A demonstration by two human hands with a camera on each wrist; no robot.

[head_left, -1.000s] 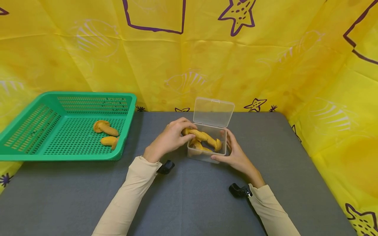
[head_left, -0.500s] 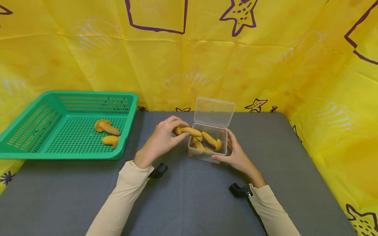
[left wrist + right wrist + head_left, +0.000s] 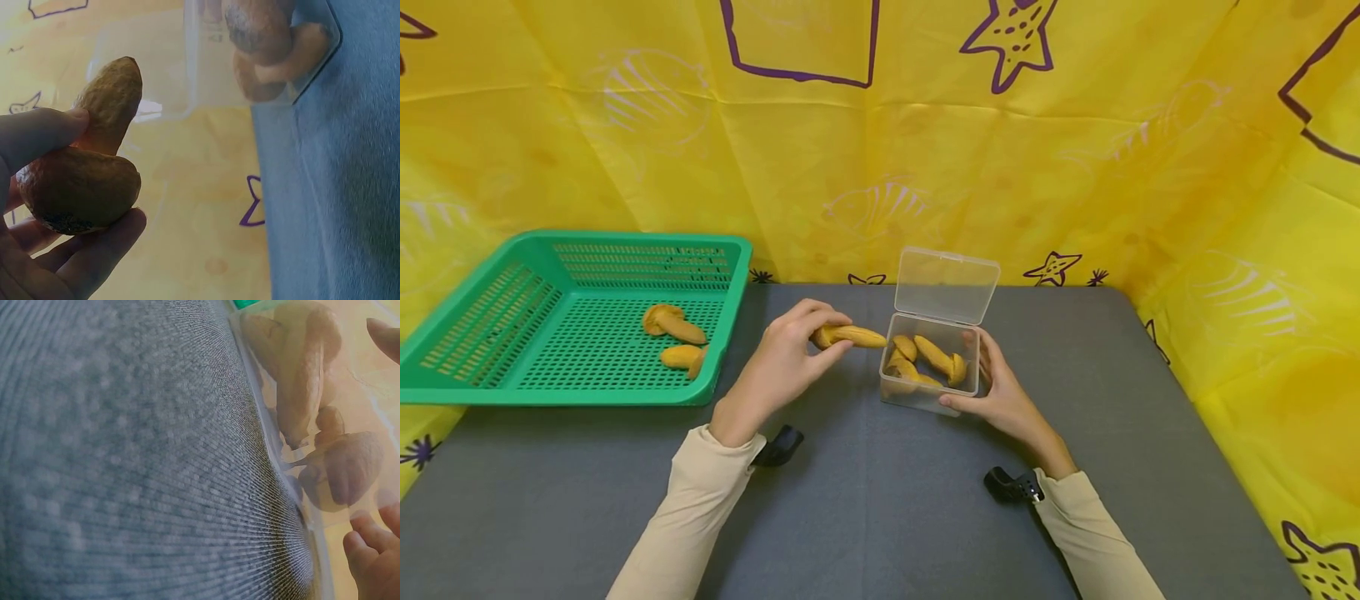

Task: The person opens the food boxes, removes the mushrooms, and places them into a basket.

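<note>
My left hand (image 3: 775, 362) pinches a tan mushroom (image 3: 859, 336) by its cap end, to the left of a clear plastic box (image 3: 913, 399). In the left wrist view, thumb and fingers press around the cap of this mushroom (image 3: 78, 187), with the stem pointing up. The box has its hinged lid (image 3: 947, 285) raised at the back. Several mushrooms (image 3: 934, 353) lie inside; through the wall they show as overlapping mushrooms (image 3: 300, 375) in the right wrist view. My right hand (image 3: 1000, 398) grips the box's right side, thumb at the front and fingers along the side.
A green perforated basket (image 3: 724, 333) stands on the left, with one mushroom (image 3: 677, 325) and another mushroom (image 3: 682, 358) on its floor. Grey cloth (image 3: 880, 500) covers the table. A yellow printed curtain (image 3: 820, 167) hangs behind and on the right.
My left hand has lifted the mushroom out of the box and drawn it left, past the box's rim. The right hand and box have stayed in place.
</note>
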